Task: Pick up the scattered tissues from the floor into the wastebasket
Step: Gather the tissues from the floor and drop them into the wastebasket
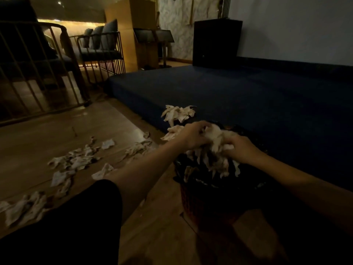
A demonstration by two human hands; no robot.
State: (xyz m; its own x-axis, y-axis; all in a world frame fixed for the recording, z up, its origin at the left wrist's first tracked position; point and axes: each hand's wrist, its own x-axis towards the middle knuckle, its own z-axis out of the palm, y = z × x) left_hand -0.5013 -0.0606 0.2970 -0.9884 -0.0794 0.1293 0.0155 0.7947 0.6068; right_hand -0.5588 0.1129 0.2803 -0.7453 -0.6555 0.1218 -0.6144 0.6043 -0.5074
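A dark wastebasket point(210, 203) with a black liner stands on the wooden floor in front of me. Both hands hold one bundle of white tissues point(214, 148) right above its mouth. My left hand point(193, 136) grips the bundle from the left, my right hand point(241, 149) from the right. Loose ends of the bundle hang down into the basket. Several crumpled tissues point(76, 159) lie scattered on the floor to the left. Another clump of tissues point(178, 112) rests at the near edge of the mattress, beyond the basket.
A low dark blue mattress point(248, 96) fills the right and middle. Metal-framed chairs point(99, 50) stand at the back left. A black box point(216, 42) sits against the far wall. My dark-clothed leg point(66, 226) covers the lower left floor.
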